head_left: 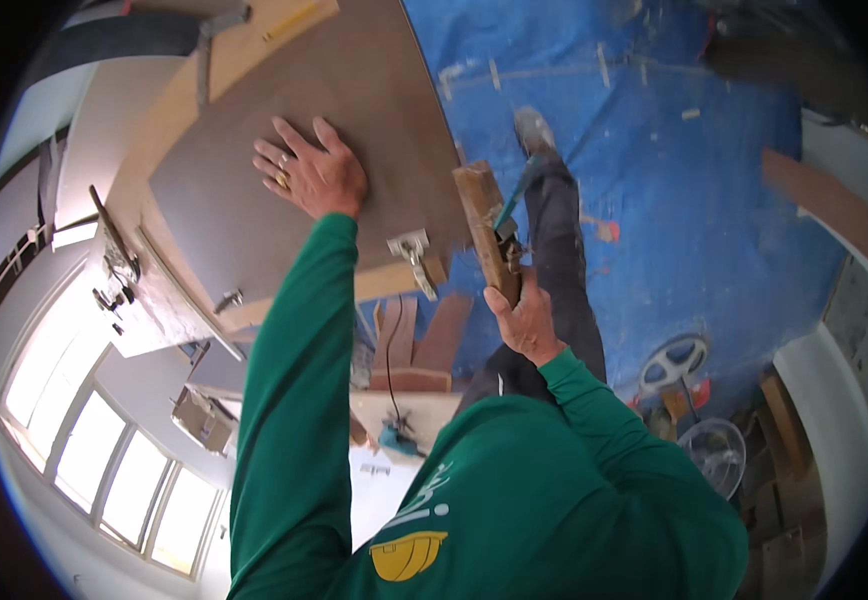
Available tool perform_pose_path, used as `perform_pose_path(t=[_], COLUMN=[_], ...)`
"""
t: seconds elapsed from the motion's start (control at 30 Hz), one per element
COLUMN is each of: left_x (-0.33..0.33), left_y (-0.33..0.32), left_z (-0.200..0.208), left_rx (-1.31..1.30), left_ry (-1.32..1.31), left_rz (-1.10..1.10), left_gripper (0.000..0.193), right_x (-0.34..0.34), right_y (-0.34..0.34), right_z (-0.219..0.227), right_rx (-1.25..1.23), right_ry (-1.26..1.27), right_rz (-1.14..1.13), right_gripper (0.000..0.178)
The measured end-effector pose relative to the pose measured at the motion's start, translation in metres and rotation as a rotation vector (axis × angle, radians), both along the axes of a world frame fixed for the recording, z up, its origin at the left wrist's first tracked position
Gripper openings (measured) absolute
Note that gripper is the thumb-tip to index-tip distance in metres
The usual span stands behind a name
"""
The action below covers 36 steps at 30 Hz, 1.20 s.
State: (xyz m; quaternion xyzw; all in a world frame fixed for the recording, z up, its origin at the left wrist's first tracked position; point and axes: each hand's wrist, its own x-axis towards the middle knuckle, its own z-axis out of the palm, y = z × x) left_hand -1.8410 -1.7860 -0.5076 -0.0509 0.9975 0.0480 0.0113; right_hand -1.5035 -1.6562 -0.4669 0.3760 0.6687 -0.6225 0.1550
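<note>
My left hand [319, 172] lies flat with spread fingers on a large brown board [394, 95], two rings on its fingers. At the board's right edge, my right hand [532, 318] grips the near end of a wooden hand plane [478, 205]. The plane is turned on its side, its metal parts facing right and a teal strip sticking out from them. I cannot tell whether it touches the board. Between my hands, a metal clamp [412, 258] sits at the board's near edge, beside the pale wood underneath.
A smaller clamp [227, 300] is at the near left edge. Below lie wood offcuts [441, 335] and a teal power tool [397, 438] with a cord. Blue sheeting [694, 200] covers the floor. A pale wheel [674, 363] and a clear round container [714, 455] stand at right.
</note>
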Motion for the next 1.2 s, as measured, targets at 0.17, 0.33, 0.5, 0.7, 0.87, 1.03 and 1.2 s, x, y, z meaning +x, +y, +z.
perform_pose_path(t=[0.17,0.33,0.5,0.7,0.87,1.03,1.2], left_x=[0.004,0.006,0.008,0.005,-0.005,0.0,0.001], left_y=[-0.001,0.002,0.004,-0.006,0.0,-0.006,0.002], left_z=[-0.005,0.0,-0.002,-0.01,-0.003,-0.005,-0.007], left_rx=[-0.022,-0.009,-0.009,0.009,0.011,-0.045,-0.043], left_ry=[-0.008,-0.011,-0.009,0.048,0.034,0.025,0.001], left_rz=[-0.002,0.001,-0.006,-0.015,-0.01,-0.001,-0.01], left_gripper=[0.077,0.078,0.078,0.079,0.079,0.077,0.078], right_x=[-0.157,-0.325,-0.402,-0.183,0.062,-0.048,-0.197], right_y=[0.051,0.111,0.14,0.055,-0.024,0.033,0.069], right_z=[-0.024,-0.103,-0.104,-0.028,-0.019,-0.03,-0.03], right_rx=[0.099,1.019,0.925,0.074,0.163,0.251,0.163], right_ry=[0.119,0.745,0.607,0.142,0.139,0.293,0.319], right_rz=[0.03,0.392,0.306,0.008,0.006,0.181,0.024], right_gripper=[0.078,0.045,0.036,0.088,0.071,0.063,0.062])
